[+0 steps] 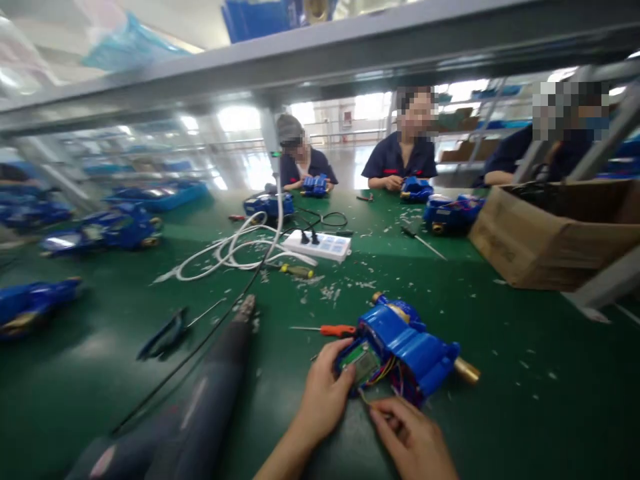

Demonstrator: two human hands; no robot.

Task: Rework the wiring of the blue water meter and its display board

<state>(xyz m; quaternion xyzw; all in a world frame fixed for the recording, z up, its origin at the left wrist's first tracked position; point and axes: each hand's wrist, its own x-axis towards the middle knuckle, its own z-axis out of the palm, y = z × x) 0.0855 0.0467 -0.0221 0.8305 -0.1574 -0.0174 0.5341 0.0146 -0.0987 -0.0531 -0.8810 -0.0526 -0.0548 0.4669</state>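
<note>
The left hand (pixel 323 393) is curled against the near-left end of a blue meter housing (pixel 400 347), thumb and fingers pressed to its open face; the grip looks meant to keep the body from sliding on the green table (pixel 500 400). The right hand (pixel 413 437) is closed in a pinch just below the housing, where thin coloured wires (pixel 385 373) spill out — whether a wire or a small tool is held between the fingertips cannot be told. The housing lies on its side directly ahead of both hands, tilted so that the opened compartment faces the wearer. It is glossy blue plastic, with a small circuit board (pixel 363 362) showing inside and a brass fitting (pixel 467 371) projecting from the far-right end.

Just beyond the left hand lies an orange-handled screwdriver (pixel 330 330). Further left, a dark heat gun (pixel 215 373) is laid pointing away. Well beyond the hands a white power strip (pixel 325 245) and coiled white cable (pixel 235 250) are seen, and far to the right a cardboard box (pixel 555 233). White scraps are scattered over the table — other people sit at its far side with similar blue housings.
</note>
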